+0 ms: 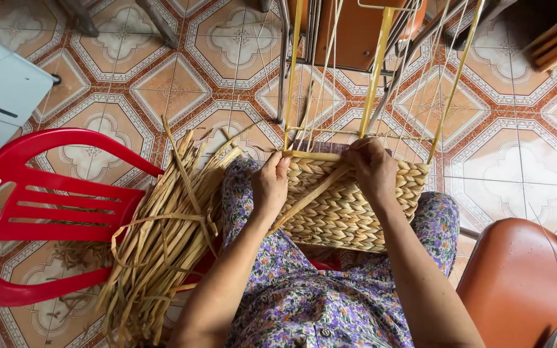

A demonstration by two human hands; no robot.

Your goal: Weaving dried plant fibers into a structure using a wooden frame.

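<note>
1. Straw-coloured weaving fills the middle of the view: a woven panel (349, 206) rests on the person's lap, its upper edge meeting a frame of yellow rods (376, 71) that rise away from the knees.
2. Left hand (270, 185) sits at the panel's top left corner, fingers curled and pinching a flat strand (311, 196) that slants down across the finished rows.
3. Right hand (373, 169) presses on the top edge just beside the middle rod, fingers bent tight around the working end of the weave; exactly what lies under the fingertips is hidden.
4. Judging from this, the step in hand is laying a fresh row along the top edge, with many rows done below and bare rods and thin strings standing above.
5. The next move seems to call for keeping the strand taut while threading it between the uprights, then packing it down against the row beneath; a slack pull could leave a gap.
6. A loose bundle of dried reeds (162, 238) lies to the left, draped over a red plastic chair (46, 212).
7. An orange seat (517, 283) stands at the lower right on the patterned floor tiles (517, 148).
</note>
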